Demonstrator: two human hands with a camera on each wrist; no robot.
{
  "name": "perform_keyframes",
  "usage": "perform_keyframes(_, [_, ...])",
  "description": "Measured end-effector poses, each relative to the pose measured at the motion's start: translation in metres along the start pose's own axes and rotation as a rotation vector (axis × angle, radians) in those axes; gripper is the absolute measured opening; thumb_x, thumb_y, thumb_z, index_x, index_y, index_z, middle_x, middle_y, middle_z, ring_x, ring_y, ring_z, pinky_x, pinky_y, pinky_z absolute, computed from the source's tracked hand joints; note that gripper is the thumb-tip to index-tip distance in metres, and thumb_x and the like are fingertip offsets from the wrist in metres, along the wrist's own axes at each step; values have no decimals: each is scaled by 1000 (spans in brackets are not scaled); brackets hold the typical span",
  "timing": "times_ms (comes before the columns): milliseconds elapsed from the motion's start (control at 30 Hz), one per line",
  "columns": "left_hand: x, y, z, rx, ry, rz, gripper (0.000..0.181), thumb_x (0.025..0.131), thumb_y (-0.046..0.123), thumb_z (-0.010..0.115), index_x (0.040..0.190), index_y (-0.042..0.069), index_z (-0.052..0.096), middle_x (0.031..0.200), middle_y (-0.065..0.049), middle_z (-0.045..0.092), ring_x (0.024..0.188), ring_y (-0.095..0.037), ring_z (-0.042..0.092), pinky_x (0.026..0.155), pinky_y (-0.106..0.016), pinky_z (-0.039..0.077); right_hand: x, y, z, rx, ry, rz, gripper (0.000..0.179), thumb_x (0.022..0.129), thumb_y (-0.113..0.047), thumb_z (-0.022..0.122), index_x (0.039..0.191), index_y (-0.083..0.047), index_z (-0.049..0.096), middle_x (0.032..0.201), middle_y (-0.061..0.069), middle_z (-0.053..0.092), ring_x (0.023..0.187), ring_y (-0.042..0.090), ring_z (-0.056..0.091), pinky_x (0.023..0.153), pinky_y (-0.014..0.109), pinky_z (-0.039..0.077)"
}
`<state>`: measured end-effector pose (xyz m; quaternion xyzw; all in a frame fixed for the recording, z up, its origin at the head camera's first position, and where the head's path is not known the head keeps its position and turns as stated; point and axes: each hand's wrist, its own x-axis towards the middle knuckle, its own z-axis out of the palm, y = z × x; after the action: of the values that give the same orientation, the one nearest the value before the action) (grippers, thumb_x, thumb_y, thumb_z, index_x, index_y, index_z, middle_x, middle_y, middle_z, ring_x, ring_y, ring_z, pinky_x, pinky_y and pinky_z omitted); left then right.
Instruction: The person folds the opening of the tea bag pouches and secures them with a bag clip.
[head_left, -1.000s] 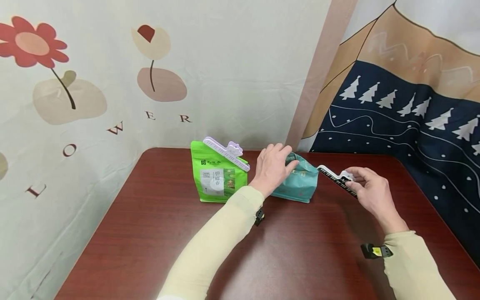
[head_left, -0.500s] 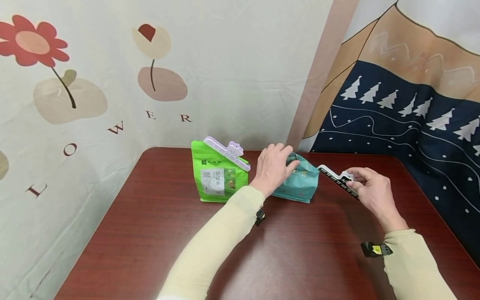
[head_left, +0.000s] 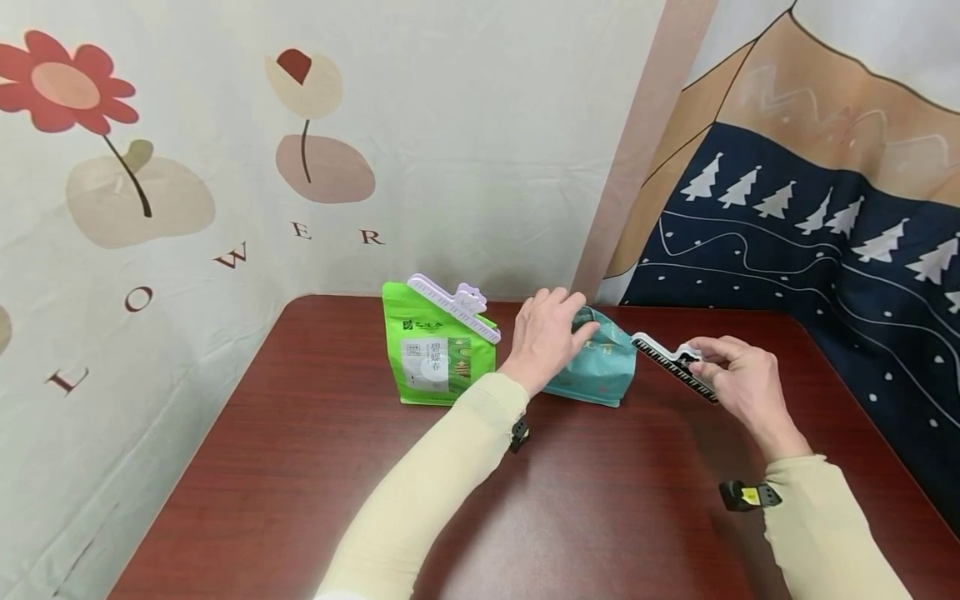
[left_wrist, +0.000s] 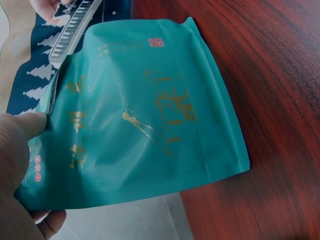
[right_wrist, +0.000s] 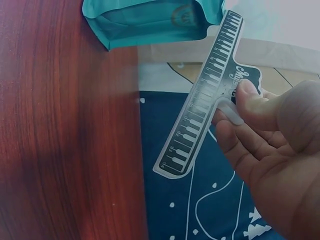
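Note:
A teal bag point(head_left: 600, 367) with gold lettering stands on the table, its top folded or bent. My left hand point(head_left: 543, 337) grips this bag near its top; in the left wrist view the thumb point(left_wrist: 35, 122) lies on one face and a fingertip shows past the edge. Between the thumb and fingers of my right hand point(head_left: 742, 379) is a bag clip point(head_left: 675, 367) with a piano-key pattern, pinched by its handle. One end of the clip point(right_wrist: 195, 110) is close to the bag's side; whether they touch I cannot tell.
Left of my left hand stands a green bag point(head_left: 427, 375) with a lilac clip point(head_left: 453, 307) slanted across its top corner. The dark red table point(head_left: 300, 467) ends at a printed cloth backdrop point(head_left: 465, 150) behind and at the right.
The right hand with the clip has shifted very slightly left, towards the teal bag. My left hand and both bags have stayed in place.

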<state>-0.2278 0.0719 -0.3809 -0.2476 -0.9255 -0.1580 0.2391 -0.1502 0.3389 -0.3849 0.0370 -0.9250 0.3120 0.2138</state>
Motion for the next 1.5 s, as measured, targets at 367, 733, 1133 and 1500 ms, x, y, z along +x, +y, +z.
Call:
perform_keyframes(367, [0, 1, 0, -3, -17, -3, 33, 98, 48, 68, 115, 20, 68, 97, 3, 62, 90, -16, 55, 81, -28, 48, 4, -5, 5, 14, -26, 19, 23, 87, 5, 77, 110, 0, 78, 95, 20, 73, 71, 2, 59, 60, 9, 43])
perform_keyframes(733, [0, 3, 2, 18, -19, -28, 37, 96, 53, 69, 117, 22, 68, 97, 4, 62, 89, -15, 53, 81, -28, 48, 3, -9, 9, -3, 3, -17, 25, 86, 8, 77, 110, 1, 77, 94, 18, 73, 74, 16, 64, 61, 7, 42])
perform_keyframes(1133, [-1, 4, 3, 28, -1, -26, 36, 96, 52, 70, 116, 22, 69, 95, 4, 62, 87, -15, 53, 79, -27, 47, 3, -13, 14, -11, 33, -30, 25, 87, 7, 77, 110, 0, 77, 97, 18, 72, 81, 34, 68, 61, 7, 38])
perform_keyframes(1500, [-2, 4, 3, 29, 9, -22, 35, 96, 51, 70, 114, 21, 68, 93, 3, 60, 87, -16, 52, 78, -28, 46, 2, -17, 17, -35, 53, -66, 28, 87, 8, 75, 113, 0, 76, 101, 16, 71, 74, 19, 57, 60, 12, 37])
